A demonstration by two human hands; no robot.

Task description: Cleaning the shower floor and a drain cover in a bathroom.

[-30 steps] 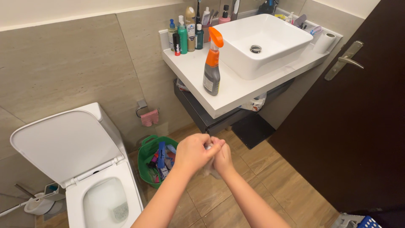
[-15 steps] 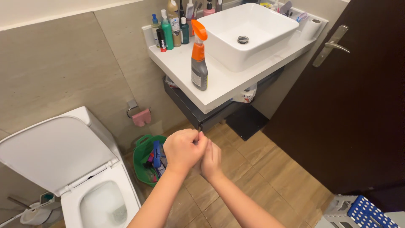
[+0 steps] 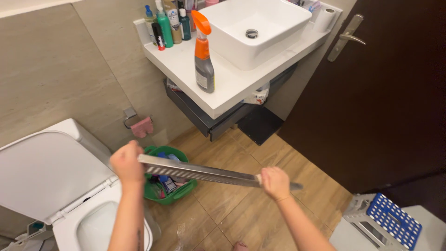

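Observation:
My left hand and my right hand are spread wide apart over the wooden floor. Each grips one end of a long, thin, silvery see-through strip, which looks like plastic film pulled taut. The strip runs from upper left to lower right and is motion-blurred. It passes over a green basket full of bottles. My left hand is above the edge of the open toilet. More clear film hangs or lies low between my arms.
An orange-topped spray bottle stands on the white counter beside a white basin, with several bottles behind it. A dark door is on the right. A grey and blue step stool sits at the bottom right.
My hands were clasped together around something small and crumpled. They have now pulled far apart, stretching the film into a long strip. The view has tilted down and to the right.

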